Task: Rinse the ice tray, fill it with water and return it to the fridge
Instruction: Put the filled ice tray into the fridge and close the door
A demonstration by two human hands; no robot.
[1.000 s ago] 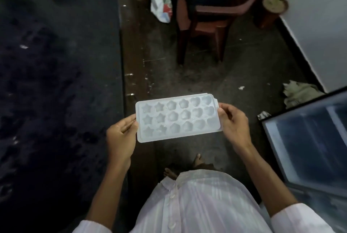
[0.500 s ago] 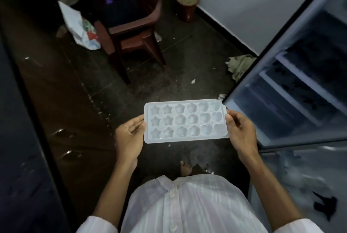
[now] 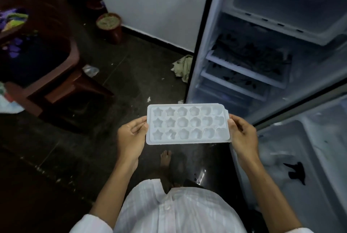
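A white ice tray [image 3: 187, 124] with star, flower and heart moulds is held level in front of me, above the dark floor. My left hand [image 3: 131, 139] grips its left short edge and my right hand [image 3: 243, 135] grips its right short edge. The fridge [image 3: 262, 45] stands open at the right, just beyond the tray, with white shelves [image 3: 242, 67] and a compartment at the top. Its open door [image 3: 309, 157] lies at the lower right, close to my right arm.
A dark red plastic chair [image 3: 47, 54] with clothes on it stands at the left. A small brown pot [image 3: 109, 26] sits by the white wall. A crumpled cloth [image 3: 183, 67] lies on the floor beside the fridge. My bare foot [image 3: 165, 159] shows below the tray.
My view has swung to the right, bringing the open fridge interior into sight. The tray has stayed level between both hands, now closer to the fridge.
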